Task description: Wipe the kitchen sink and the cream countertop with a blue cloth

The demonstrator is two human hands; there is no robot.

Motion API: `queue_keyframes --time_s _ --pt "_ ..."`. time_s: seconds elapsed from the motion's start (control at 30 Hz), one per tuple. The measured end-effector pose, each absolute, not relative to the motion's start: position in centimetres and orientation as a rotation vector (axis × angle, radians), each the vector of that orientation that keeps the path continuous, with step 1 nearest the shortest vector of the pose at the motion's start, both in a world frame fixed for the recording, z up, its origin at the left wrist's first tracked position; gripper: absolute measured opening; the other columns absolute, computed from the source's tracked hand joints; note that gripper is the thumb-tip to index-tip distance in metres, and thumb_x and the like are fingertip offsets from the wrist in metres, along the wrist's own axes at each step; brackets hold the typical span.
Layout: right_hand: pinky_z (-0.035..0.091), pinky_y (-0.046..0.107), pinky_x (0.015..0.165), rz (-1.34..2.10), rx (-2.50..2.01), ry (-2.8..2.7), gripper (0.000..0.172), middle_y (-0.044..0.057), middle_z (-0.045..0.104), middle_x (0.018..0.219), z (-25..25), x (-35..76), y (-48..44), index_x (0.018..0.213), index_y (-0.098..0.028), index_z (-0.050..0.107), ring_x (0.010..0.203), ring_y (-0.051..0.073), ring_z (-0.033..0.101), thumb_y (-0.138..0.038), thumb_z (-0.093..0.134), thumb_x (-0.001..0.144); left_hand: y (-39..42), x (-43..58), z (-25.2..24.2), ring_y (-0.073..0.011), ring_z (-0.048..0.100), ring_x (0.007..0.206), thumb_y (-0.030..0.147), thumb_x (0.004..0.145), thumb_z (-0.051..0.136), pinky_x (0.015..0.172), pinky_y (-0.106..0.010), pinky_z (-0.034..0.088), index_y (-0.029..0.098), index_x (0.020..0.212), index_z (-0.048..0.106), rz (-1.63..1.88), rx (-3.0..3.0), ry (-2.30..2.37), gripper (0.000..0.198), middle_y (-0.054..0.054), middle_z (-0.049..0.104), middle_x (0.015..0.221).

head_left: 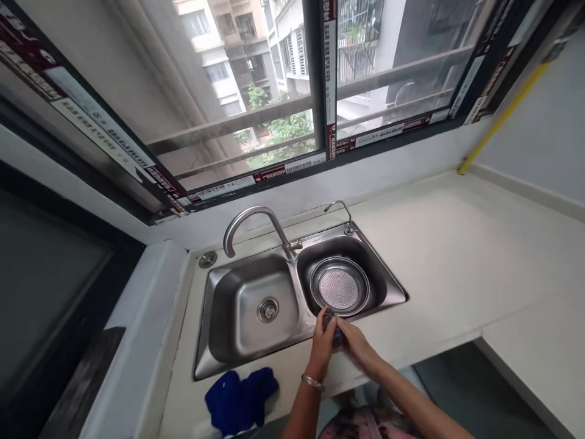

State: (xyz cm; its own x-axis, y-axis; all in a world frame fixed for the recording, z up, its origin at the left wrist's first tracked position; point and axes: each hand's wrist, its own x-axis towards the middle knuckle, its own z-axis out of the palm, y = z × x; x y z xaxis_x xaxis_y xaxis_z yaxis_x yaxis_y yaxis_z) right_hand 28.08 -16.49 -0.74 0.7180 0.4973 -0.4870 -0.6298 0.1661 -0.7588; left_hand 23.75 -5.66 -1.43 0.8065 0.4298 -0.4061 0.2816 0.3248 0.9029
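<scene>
Dark scourer, perhaps, gripped between fingers

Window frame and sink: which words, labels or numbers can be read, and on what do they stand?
None can be read.
Strips on the window frame: red and white print, too blurred.
Sink, blue cloth, dark object in left hand and right hand: no text visible.

Left hand and right hand gripping dark scrubber, double sink, strainer basket, blue cloth
</scene>
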Motion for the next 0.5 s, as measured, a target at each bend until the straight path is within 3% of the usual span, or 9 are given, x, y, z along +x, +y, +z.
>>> queue_keyframes --time_s 0.07,0.17,0.3,0.43,0.5 --pt "0.061 0.038 0.065 0.876 -1.115 0.116 0.057 0.009 0.076 0.096 -0.2 27.6 -16.5 0.102 -0.019 0.072 0.086 0.027 0.073 -0.063 0.080 0.068 -4.8 22.8 -1.6 -0.0307 0.064 0.114 0.057 0.071 0.075 0.102 -0.043 0.052 0.008 0.136 0.051 0.141 1.201 0.719 0.085 -0.022 0.062 0.126" --pt "0.060 0.035 0.060 0.840 -1.179 0.165 0.054 0.009 0.075 0.090 0.7 27.8 -18.0 0.107 -0.018 0.072 0.076 0.024 0.073 -0.056 0.081 0.070 -2.3 21.7 -1.5 -0.0249 0.069 0.099 0.048 0.083 0.059 0.090 -0.039 0.058 0.010 0.146 0.033 0.248 1.151 0.840 0.078 -0.022 0.059 0.131" --pt "0.057 0.029 0.056 0.760 -1.360 0.212 0.042 0.013 0.076 0.097 0.7 28.9 -21.9 0.093 -0.017 0.075 0.070 0.021 0.072 -0.051 0.080 0.069 1.5 21.9 -0.7 -0.0204 0.066 0.112 0.036 0.097 0.042 0.093 -0.034 0.056 0.018 0.154 0.018 0.388 1.252 1.074 0.064 -0.020 0.050 0.143" --pt "0.058 0.029 0.059 0.686 -1.409 0.295 0.043 0.014 0.076 0.108 -0.7 29.5 -26.8 0.091 -0.018 0.077 0.075 0.022 0.073 -0.053 0.080 0.066 4.1 21.8 2.4 -0.0245 0.061 0.123 0.027 0.094 0.051 0.108 -0.042 0.049 0.016 0.145 0.043 0.291 1.472 1.099 0.053 -0.017 0.058 0.137" --pt "0.058 0.030 0.060 0.646 -1.399 0.350 0.045 0.014 0.077 0.106 -1.5 29.5 -29.4 0.091 -0.017 0.077 0.074 0.022 0.073 -0.053 0.081 0.064 4.8 20.3 4.3 -0.0249 0.047 0.139 0.025 0.089 0.057 0.122 -0.041 0.032 0.017 0.132 0.057 0.244 1.631 1.066 0.044 -0.014 0.057 0.141"
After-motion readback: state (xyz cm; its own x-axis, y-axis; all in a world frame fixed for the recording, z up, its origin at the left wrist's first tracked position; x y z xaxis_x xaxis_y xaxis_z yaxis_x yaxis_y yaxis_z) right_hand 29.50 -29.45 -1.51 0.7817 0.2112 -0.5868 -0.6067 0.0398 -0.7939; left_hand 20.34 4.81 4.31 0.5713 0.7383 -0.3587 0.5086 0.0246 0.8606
